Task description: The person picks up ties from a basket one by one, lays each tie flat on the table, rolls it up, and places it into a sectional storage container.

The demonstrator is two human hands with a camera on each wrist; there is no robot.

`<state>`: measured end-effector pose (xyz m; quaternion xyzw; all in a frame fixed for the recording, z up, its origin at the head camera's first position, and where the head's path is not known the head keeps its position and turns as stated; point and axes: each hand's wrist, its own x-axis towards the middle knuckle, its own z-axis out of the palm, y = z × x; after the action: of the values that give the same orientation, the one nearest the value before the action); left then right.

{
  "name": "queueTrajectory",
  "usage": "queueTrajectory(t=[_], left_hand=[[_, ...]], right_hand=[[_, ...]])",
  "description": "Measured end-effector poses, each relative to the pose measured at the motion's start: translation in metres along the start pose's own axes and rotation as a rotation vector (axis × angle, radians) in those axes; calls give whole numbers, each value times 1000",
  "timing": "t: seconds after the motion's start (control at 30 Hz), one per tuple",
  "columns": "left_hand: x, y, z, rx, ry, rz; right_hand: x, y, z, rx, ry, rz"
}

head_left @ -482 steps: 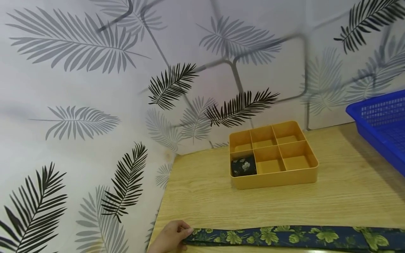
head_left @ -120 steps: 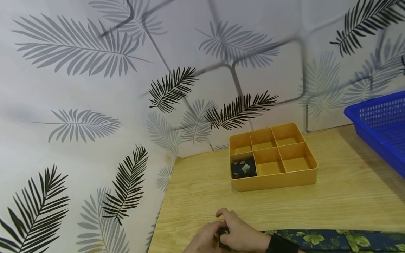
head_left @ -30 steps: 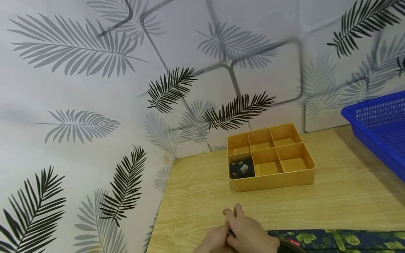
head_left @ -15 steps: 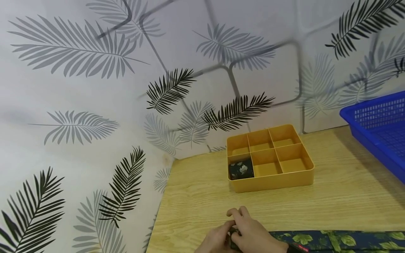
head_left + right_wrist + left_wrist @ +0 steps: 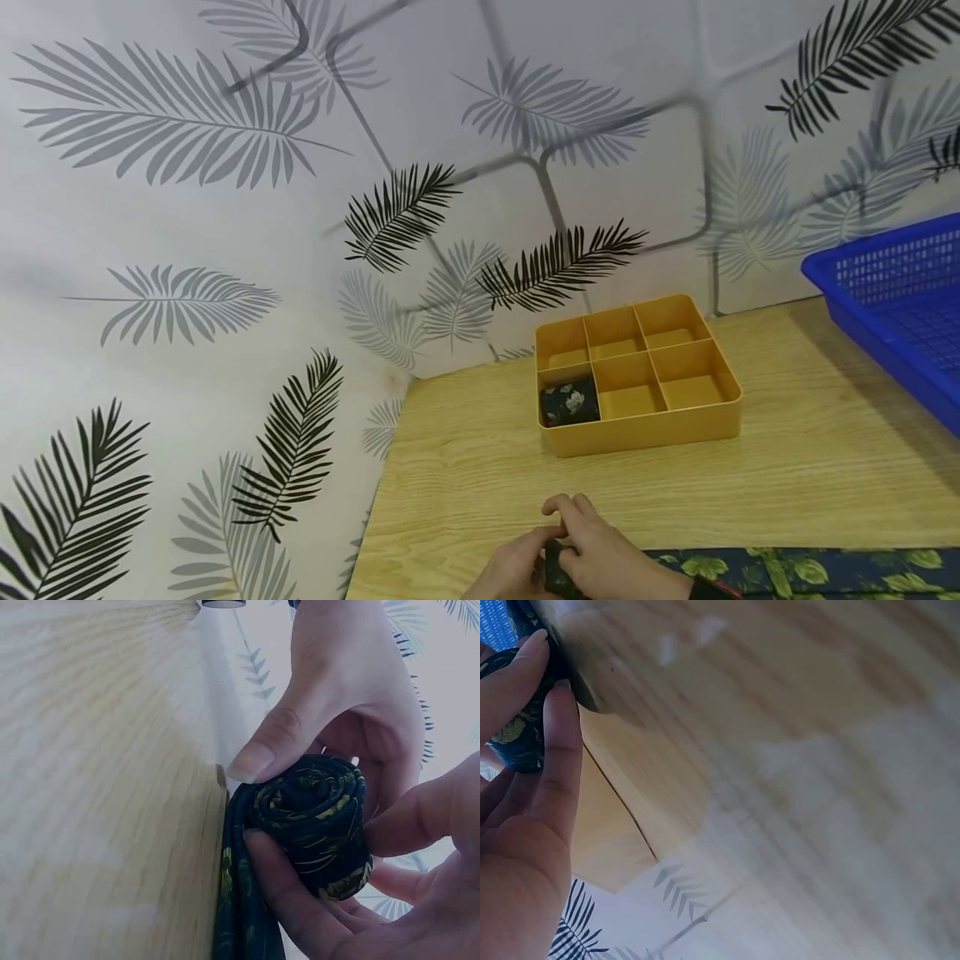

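Observation:
A dark navy necktie with yellow-green flowers (image 5: 817, 568) lies lengthwise along the near edge of the table, its left end wound into a roll (image 5: 319, 825). Both hands hold this roll low in the head view. My left hand (image 5: 513, 567) grips it from the left, thumb over the coil in the right wrist view. From the other side my right hand (image 5: 607, 557) pinches it between fingers and thumb. The coil's spiral end shows in the right wrist view, with the flat tie running off below. In the left wrist view my left hand (image 5: 525, 825) partly covers the roll.
A yellow box (image 5: 645, 433) with several compartments stands behind the hands. Its front-left compartment holds a dark, flowered rolled cloth (image 5: 570, 402). At the right is a blue mesh basket (image 5: 885, 325). A leaf-patterned wall borders the wooden table (image 5: 450, 467) at left and back.
Earlier the necktie lay flat with my left hand at its left end. Now that end is rolled, both hands hold it, and they have shifted right as the flat length shortened.

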<state>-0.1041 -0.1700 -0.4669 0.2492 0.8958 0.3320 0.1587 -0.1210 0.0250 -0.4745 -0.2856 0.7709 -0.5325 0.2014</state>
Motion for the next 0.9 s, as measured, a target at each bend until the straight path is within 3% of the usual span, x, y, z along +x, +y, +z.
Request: queueTrajectory(t=[0.1,0.23,0.4,0.5,0.73,0.9], left_hand=[[0,2,-2,35,-4,-12],[0,7,-5,142,3,1],[2,9,-2,311,56,131],[3,10,1,343,91,179],[4,17,1,332,83,80],[3,17,4,297,105,132]], right_hand=[[-1,-2,0,-24,7,9],[-2,-6,1,-188,84,-29],[-2,-16,6,-408,191,-77],[-2,-22,10,-490,224,-82],[0,-18,15,-513,202,-77],[1,-9,9,-460,158,-21]])
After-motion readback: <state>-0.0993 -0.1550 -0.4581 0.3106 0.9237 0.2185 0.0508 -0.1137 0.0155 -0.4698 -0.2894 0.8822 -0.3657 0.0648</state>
